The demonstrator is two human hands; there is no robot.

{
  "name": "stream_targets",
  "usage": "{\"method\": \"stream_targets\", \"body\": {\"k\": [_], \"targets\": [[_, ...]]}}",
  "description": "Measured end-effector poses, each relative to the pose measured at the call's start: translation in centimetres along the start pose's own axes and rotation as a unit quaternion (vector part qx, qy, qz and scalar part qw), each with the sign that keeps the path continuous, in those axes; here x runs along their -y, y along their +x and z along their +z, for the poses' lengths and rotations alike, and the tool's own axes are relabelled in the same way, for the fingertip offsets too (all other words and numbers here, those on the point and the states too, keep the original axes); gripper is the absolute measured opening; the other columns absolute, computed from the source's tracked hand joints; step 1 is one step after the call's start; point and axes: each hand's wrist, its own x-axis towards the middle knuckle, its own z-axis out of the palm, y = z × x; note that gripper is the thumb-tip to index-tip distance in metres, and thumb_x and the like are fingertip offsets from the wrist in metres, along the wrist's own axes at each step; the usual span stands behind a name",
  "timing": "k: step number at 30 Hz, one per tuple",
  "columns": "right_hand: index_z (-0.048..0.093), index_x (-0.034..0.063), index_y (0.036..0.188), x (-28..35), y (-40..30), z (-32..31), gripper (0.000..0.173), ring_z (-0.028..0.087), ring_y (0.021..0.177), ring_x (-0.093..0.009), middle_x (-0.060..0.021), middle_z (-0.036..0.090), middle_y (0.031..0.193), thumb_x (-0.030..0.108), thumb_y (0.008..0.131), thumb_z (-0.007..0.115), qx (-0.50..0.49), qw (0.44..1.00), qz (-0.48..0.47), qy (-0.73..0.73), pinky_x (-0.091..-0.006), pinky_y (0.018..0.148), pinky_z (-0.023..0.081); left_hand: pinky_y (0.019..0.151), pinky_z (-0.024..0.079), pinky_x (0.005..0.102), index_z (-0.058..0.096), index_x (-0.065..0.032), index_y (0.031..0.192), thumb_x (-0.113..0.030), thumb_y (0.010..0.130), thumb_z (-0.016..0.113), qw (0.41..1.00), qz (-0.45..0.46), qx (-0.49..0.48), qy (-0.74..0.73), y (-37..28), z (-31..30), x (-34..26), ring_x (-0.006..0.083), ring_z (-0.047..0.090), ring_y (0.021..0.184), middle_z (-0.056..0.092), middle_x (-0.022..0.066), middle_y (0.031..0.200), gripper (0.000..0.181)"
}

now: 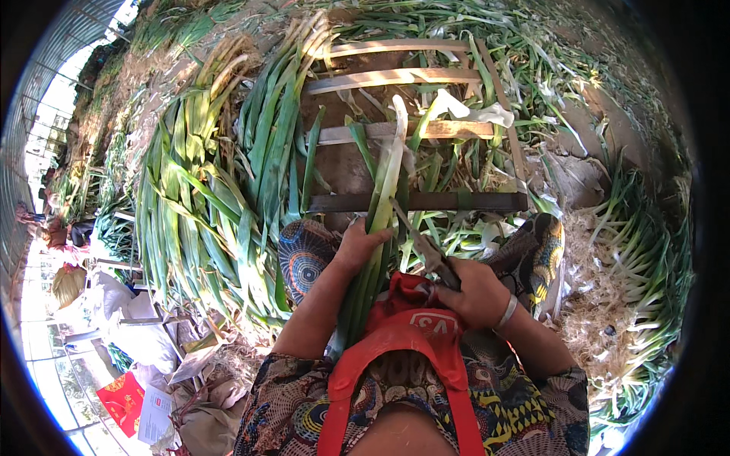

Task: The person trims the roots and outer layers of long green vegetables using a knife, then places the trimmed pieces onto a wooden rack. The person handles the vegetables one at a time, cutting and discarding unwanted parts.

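Note:
My left hand (360, 246) is closed around a thick Welsh onion or leek stalk (389, 176). Its pale end points away from me, and its green leaves run down past my left forearm to my lap. In my right hand (478, 293) is a dirty grey tool with a thin nozzle, which looks like an air blow gun (425, 248). The nozzle tip lies close beside the stalk, just beyond my left hand. A whitish blur, perhaps loose skin, shows next to the pale part. Behind the stalk stands a slatted wooden frame (399, 77) with peeled leaves on it.
Long green stalks (188, 199) are heaped left of my knees, with another bundle (274, 125) by the frame. Cleaned white-stemmed onions (639, 273) with roots line the right side. Leaf scraps (547, 68) litter the ground. White sacks (134, 319) and a red printed packet (121, 403) lie at lower left.

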Motion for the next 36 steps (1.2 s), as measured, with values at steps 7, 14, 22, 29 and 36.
{"method": "stream_targets", "body": {"k": [7,14,22,29,36], "targets": [[0.056,-0.0073,0.096,-3.2,14.0,-0.1,0.04,0.06,0.09,-0.042,-0.0303,0.061,0.091,0.025,0.075,0.065,-0.132,0.98,0.087,-0.123,-0.046,0.08,0.048,0.064,0.048,0.0303,0.062,-0.0006,0.102,-0.024,0.08,0.07,0.999,0.004,0.028,-0.039,0.5,-0.4,0.7,0.0141,0.058,0.069,0.062,0.0054,0.083,0.033],[0.055,-0.0052,0.095,-1.1,6.0,1.0,0.036,0.058,0.087,-0.044,-0.0283,0.06,0.086,0.023,0.075,0.064,-0.095,0.993,0.014,-0.065,-0.0474,0.078,0.046,0.077,0.048,0.0334,0.056,0.0017,0.11,-0.027,0.084,0.064,0.976,0.11,-0.167,0.087,-0.7,-0.4,0.6,0.0238,0.06,0.085,0.063,0.0158,0.096,0.039],[0.054,-0.0028,0.104,4.7,-4.3,3.1,0.04,0.057,0.089,-0.041,-0.0259,0.06,0.09,0.023,0.075,0.063,0.038,0.998,0.033,-0.042,-0.0451,0.077,0.045,0.084,0.046,0.0357,0.056,0.0,0.103,-0.012,0.087,0.057,0.939,0.202,-0.277,-0.007,0.8,-1.7,3.8,0.0297,0.058,0.095,0.06,0.0181,0.101,0.02],[0.054,-0.0052,0.095,5.0,-2.3,4.8,0.036,0.057,0.085,-0.043,-0.0272,0.059,0.086,0.023,0.075,0.063,-0.018,0.993,0.035,-0.109,-0.0468,0.077,0.045,0.08,0.047,0.0361,0.057,-0.0035,0.102,-0.019,0.085,0.063,0.946,0.202,-0.247,-0.059,1.1,-2.1,4.4,0.0289,0.061,0.087,0.062,0.0169,0.093,0.024],[0.059,-0.0067,0.086,3.8,3.9,4.1,0.032,0.059,0.083,-0.043,-0.0281,0.06,0.082,0.023,0.074,0.063,-0.076,0.97,0.076,-0.22,-0.0468,0.077,0.046,0.083,0.047,0.0431,0.048,0.0014,0.113,-0.038,0.07,0.073,0.97,0.124,-0.077,0.196,-0.8,-2.3,1.2,0.0399,0.059,0.099,0.062,0.0262,0.1,0.063]]}}
